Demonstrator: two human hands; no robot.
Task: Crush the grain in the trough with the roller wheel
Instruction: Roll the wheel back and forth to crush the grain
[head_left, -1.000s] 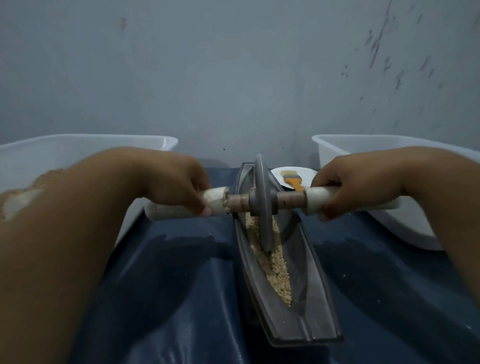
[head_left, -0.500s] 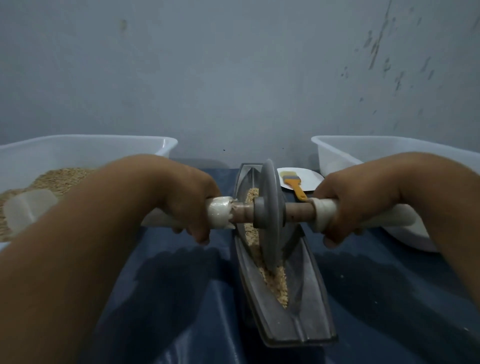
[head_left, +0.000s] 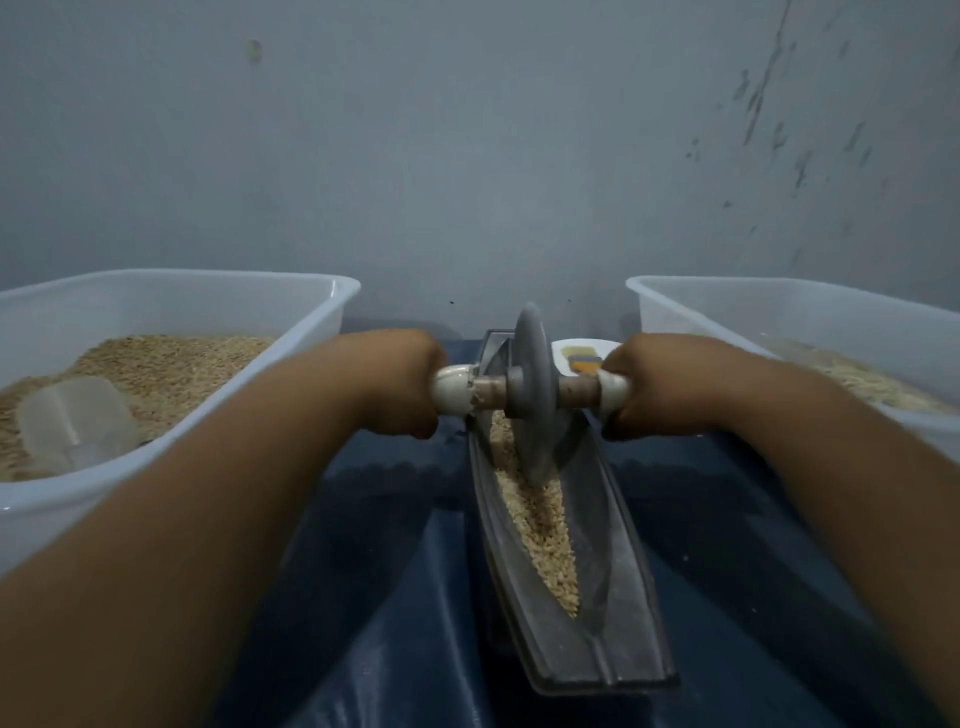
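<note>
While trough runs lengthwise away, roller wheel axle seemingly lies crosswise.

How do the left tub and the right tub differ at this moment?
The left tub holds a clear scoop lying on its grain; no scoop shows in the right tub. The left tub's grain looks browner, the right tub's paler. More of the left tub's inside is in view; an arm hides much of the right tub's. Both are white plastic tubs flanking the trough.

2 hands, 2 tubs, 1 trough, 1 roller wheel, 1 scoop, 1 brush.
</note>
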